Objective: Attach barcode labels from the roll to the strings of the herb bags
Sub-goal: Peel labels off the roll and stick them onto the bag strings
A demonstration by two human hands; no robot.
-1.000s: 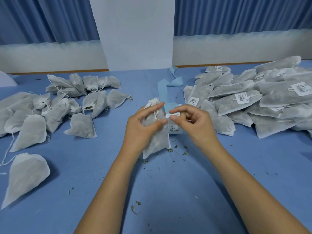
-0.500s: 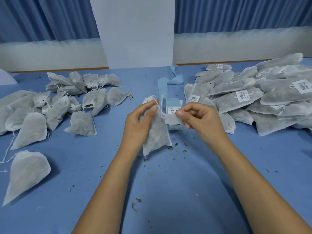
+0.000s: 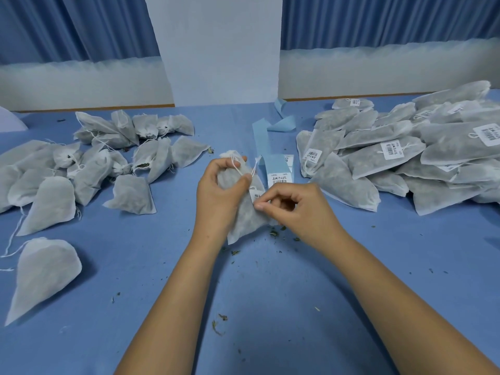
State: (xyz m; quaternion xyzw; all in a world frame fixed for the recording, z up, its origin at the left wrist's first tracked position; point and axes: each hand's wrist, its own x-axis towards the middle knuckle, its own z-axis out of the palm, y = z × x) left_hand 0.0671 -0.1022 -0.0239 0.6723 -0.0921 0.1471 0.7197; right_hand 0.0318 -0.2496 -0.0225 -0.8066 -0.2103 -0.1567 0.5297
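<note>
Head view: left hand (image 3: 219, 196) grips a herb bag (image 3: 243, 220) (mid-tabletop); right hand (image 3: 303, 209) pinches a barcode label (image 3: 255, 196) against it

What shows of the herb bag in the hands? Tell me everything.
The herb bag is a white, slightly see-through fabric pouch, dark filling showing faintly, its neck gathered by a white string. It is held tilted over the blue table. The left hand grips its upper half; the right hand pinches a small barcode label against its middle.
</note>
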